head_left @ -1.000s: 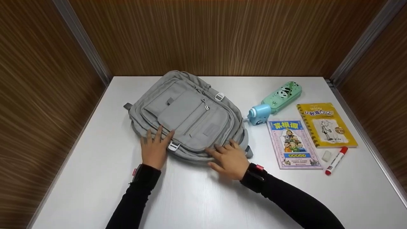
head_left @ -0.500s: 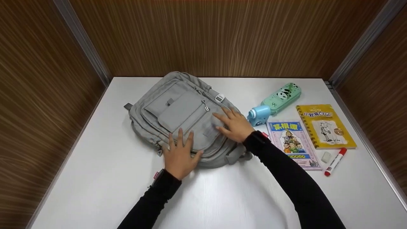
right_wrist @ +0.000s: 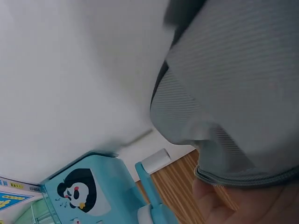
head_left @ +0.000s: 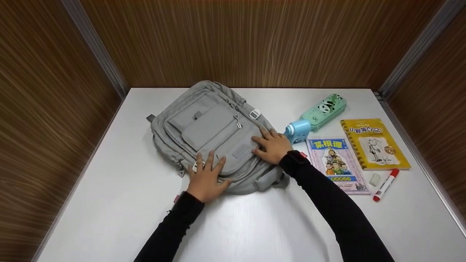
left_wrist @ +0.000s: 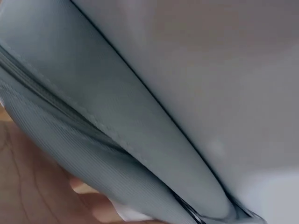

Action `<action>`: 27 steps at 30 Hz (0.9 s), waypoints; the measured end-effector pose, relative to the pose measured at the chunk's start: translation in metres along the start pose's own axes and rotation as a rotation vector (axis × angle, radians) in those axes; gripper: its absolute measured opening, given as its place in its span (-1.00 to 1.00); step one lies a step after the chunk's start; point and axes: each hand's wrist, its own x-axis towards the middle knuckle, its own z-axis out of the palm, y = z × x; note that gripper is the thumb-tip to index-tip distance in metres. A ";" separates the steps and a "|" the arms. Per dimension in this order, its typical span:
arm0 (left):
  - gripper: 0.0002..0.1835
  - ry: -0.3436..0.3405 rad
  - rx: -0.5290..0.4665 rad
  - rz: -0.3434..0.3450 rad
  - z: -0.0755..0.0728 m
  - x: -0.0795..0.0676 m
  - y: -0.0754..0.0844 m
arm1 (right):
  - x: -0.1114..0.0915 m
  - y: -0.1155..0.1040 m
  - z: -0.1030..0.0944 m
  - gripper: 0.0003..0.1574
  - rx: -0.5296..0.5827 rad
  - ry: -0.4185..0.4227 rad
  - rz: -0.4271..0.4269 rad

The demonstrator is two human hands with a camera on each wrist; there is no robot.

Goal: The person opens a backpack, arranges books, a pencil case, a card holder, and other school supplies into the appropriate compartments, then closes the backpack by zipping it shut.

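Note:
A grey backpack (head_left: 206, 128) lies flat on the white table, tilted in the head view, its front pocket and zippers facing up. My left hand (head_left: 206, 182) rests on its near edge by a white buckle, fingers spread. On its right side lies my right hand (head_left: 273, 148), fingers apart over the fabric. In the left wrist view the bag's grey side panel (left_wrist: 103, 88) runs down beside my palm. Ribbed grey cloth (right_wrist: 233, 79) fills the right of the right wrist view, with my fingers (right_wrist: 210, 200) under a zipper edge.
Right of the backpack stands a light blue bottle (head_left: 300, 130) with a panda print, close to my right hand. Beyond it lie a green panda pencil case (head_left: 322, 112), a pink comic book (head_left: 335, 160), a yellow book (head_left: 376, 145), an eraser (head_left: 374, 179) and a red-capped marker (head_left: 386, 185).
My left hand has slid right along the backpack's near edge. My right hand has moved up from the near edge to the right side. The bag's lower right corner has shifted slightly toward me.

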 end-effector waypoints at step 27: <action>-0.46 -0.023 -0.206 0.209 -0.010 0.014 -0.063 | -0.064 -0.036 0.012 -0.23 0.022 0.125 -0.066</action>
